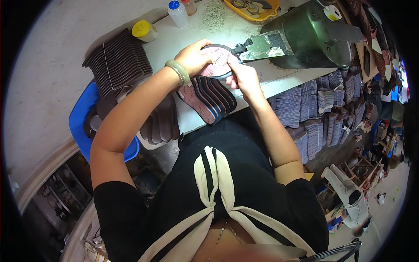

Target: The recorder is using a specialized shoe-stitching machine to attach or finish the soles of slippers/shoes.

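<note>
- The left hand (193, 56) gripped the far left edge of a pink shoe insole (216, 61), fingers curled over its rim; a pale green bangle (178, 72) sat on that wrist.
- The right hand (242, 77) pinched the near right edge of the same insole, thumb and fingers closed on it.
- The insole lay flat above the desk (262, 81), its far right end pushed up against the metal plate of a dark green machine (312, 37).
- Just near the insole, a fanned row of dark insoles (209, 98) with pink undersides lay on the desk edge, under the forearms.
- To the left, a long stack of brown soles (118, 63) rested partly on the desk and partly over a blue stool (80, 118).
- At the far side stood a yellow-capped jar (144, 30), a blue-capped bottle (178, 13), a heap of pale rubber bands (214, 17) and a yellow tray (253, 8).
- To the right, below the desk, grey-blue insole stacks (314, 109) stood in rows.
</note>
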Tool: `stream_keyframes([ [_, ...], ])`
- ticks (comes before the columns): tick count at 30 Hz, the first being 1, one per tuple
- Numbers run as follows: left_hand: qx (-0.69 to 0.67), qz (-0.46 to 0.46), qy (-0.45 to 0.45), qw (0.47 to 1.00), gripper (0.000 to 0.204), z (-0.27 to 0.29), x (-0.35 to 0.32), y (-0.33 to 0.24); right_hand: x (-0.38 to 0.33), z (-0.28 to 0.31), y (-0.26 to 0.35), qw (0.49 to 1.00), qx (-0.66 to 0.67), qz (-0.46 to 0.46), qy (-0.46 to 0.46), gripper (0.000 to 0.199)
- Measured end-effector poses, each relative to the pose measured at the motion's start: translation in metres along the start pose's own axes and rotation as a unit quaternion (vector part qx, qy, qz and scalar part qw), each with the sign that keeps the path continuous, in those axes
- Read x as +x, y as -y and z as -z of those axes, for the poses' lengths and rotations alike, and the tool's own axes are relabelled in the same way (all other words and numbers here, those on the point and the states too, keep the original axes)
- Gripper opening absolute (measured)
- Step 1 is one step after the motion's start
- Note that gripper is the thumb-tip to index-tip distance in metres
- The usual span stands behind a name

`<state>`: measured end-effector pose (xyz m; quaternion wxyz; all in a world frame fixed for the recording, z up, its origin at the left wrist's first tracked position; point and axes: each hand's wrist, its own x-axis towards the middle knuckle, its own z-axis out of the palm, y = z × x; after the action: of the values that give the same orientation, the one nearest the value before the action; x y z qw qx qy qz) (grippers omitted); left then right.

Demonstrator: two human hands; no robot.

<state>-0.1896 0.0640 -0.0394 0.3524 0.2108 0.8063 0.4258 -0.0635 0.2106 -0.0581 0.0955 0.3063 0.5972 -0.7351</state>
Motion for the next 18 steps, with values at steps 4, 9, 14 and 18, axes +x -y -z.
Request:
stream_keyframes([
  [4,-0.013,0.026,-0.056,0.998,0.045,-0.008,-0.009,0.0,0.003,0.0,0.001,0.999,-0.009,0.023,-0.03,0.04],
  [9,0.015,0.016,-0.098,0.995,0.048,-0.02,-0.012,0.015,0.005,-0.002,0.002,0.997,-0.029,0.041,-0.063,0.038],
  [14,0.003,0.039,-0.117,0.992,0.046,-0.029,-0.018,0.012,0.004,0.001,-0.001,0.993,-0.044,0.074,-0.075,0.037],
  [18,-0.036,0.031,-0.114,0.992,0.05,-0.036,-0.018,0.019,-0.003,0.003,-0.007,0.981,-0.084,0.159,-0.076,0.035],
])
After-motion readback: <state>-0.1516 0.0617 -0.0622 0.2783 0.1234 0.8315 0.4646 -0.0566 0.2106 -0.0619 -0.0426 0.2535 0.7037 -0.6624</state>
